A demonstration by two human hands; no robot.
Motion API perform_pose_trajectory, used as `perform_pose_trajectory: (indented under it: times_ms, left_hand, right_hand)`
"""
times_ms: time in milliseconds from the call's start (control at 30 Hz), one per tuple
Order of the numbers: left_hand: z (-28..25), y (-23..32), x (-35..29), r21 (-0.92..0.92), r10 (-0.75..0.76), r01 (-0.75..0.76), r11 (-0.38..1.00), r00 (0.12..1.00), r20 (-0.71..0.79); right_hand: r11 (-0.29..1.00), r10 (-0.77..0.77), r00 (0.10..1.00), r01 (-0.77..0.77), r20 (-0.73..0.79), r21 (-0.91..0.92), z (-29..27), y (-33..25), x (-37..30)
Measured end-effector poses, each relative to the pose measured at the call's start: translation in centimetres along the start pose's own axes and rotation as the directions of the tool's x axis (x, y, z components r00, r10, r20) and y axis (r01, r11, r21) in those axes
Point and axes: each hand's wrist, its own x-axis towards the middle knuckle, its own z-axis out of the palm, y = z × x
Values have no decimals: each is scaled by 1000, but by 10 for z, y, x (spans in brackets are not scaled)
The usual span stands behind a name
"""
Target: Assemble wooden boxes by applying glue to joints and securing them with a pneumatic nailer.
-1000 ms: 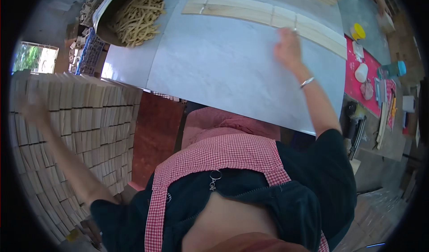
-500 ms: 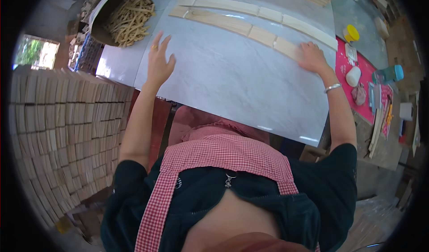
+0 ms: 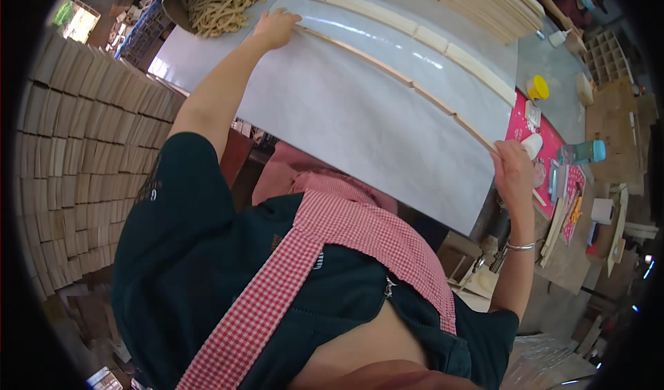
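A long, thin row of pale wooden slats [image 3: 432, 99], set end to end with visible joints, stretches between my two hands and shows its narrow edge. My left hand [image 3: 277, 29] is closed around its far left end, near the container of wood strips. At the right edge of the table my right hand [image 3: 513, 172] grips the other end, fingers bent over it. Beyond it, a second row of flat wooden slats [image 3: 432, 39] lies on the pale marbled tabletop [image 3: 360, 120], with small gaps between its pieces.
A container [image 3: 178, 6] of thin wood strips [image 3: 225, 6] stands at the far left. Stacked boards [image 3: 90, 155] rise beside my left arm. Long slats [image 3: 470, 6] lie at the back. A pink mat [image 3: 519, 117], yellow tub [image 3: 537, 87] and teal-lidded bottle [image 3: 584, 152] sit right. A co-worker [image 3: 564, 3] is beyond.
The nearer row lay flat; now it is turned on edge between both hands. My left hand was open above the table and has closed on its left end. My right hand has moved to the right end.
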Motion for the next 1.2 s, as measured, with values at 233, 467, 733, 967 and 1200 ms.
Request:
perform_pose_trajectory:
  times_ms: [233, 467, 733, 967, 1200]
  left_hand:
    - [14, 7, -52, -243, 111, -91, 966, 991, 69]
    - [67, -121, -92, -334, 166, -102, 937, 971, 170]
    - [115, -70, -87, -457, 113, -44, 888, 986, 125]
    - [109, -64, -90, -705, 55, 121, 699, 973, 222]
    - [112, -46, -110, -899, 4, 307, 311, 946, 324]
  right_hand:
    - [952, 195, 979, -203, -61, -230, 31, 27, -17]
    - [786, 490, 871, -427, 28, -447, 191, -137, 117]
    - [904, 389, 901, -332, 194, -270, 213, -138, 115]
    - [969, 228, 903, -246, 364, 5, 209, -151, 119]
    - [832, 47, 912, -262, 408, 489, 238, -182, 116]
